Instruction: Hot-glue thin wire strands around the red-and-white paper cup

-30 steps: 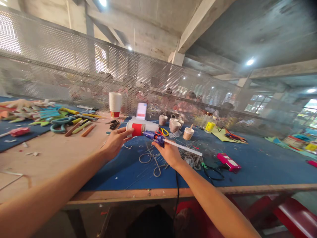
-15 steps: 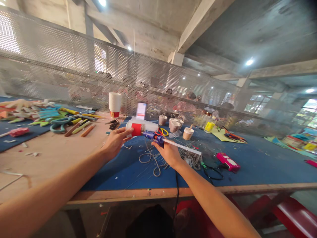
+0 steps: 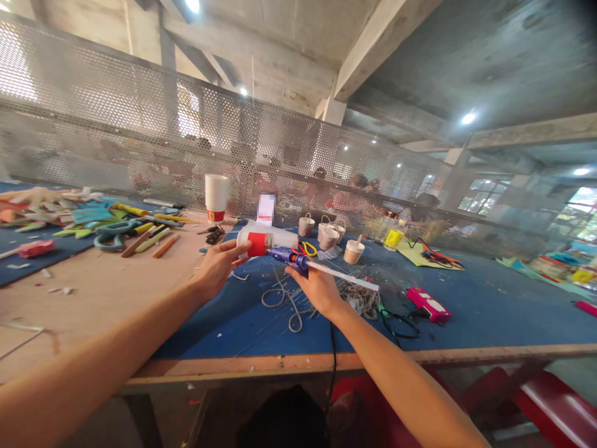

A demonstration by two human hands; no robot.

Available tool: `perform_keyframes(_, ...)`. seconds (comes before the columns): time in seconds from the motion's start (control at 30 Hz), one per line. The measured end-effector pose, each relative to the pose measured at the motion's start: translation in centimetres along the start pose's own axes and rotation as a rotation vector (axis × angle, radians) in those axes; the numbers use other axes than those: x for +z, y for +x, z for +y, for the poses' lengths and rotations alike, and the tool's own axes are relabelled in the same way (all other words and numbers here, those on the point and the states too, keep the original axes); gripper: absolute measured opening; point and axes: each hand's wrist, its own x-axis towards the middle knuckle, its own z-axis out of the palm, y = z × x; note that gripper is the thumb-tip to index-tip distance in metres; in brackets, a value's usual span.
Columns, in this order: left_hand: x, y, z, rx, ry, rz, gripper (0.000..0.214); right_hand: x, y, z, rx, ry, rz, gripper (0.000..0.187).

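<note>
My left hand (image 3: 218, 267) is closed around a red and white paper cup (image 3: 257, 244), which lies on its side in the air with its base end pointing right. In my right hand (image 3: 319, 287) is a blue hot glue gun (image 3: 288, 256), its nozzle at the base end of the cup; whether it touches I cannot tell. A long white glue stick (image 3: 347, 277) juts from the back of the gun. Below the hands, grey cord (image 3: 280, 297) curls on the blue mat (image 3: 224, 336). Yellow-handled scissors (image 3: 308, 247) lie just behind the gun.
Several small cord-wrapped cups (image 3: 306, 225) stand behind, near a cup with a stick (image 3: 354, 251). A stack of paper cups (image 3: 216, 194) is at back left. Large scissors (image 3: 114, 235) lie left, a pink box (image 3: 429, 305) right. A perforated metal screen (image 3: 261, 137) borders the table.
</note>
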Motion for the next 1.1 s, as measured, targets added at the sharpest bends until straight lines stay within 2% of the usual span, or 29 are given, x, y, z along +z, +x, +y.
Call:
perform_keyframes(0.1, 0.01, -0.02, 0.05, -0.008, -0.018, -0.031, 0.032, -0.1, 0.06, -0.15, 0.01, -0.011, -0.001, 0.039)
perform_keyframes(0.43, 0.14, -0.16, 0.16, 0.019, 0.012, -0.026, 0.031, -0.22, 0.11, -0.3, 0.022, 0.002, 0.003, 0.039)
perform_keyframes(0.73, 0.0, -0.03, -0.09, -0.011, -0.007, -0.039, 0.027, -0.24, 0.06, -0.25, 0.023, -0.041, 0.016, 0.04)
perform_keyframes(1.1, 0.6, -0.72, 0.68, -0.028, -0.022, -0.059, 0.026, -0.35, 0.18, -0.51, 0.021, -0.101, 0.029, 0.04)
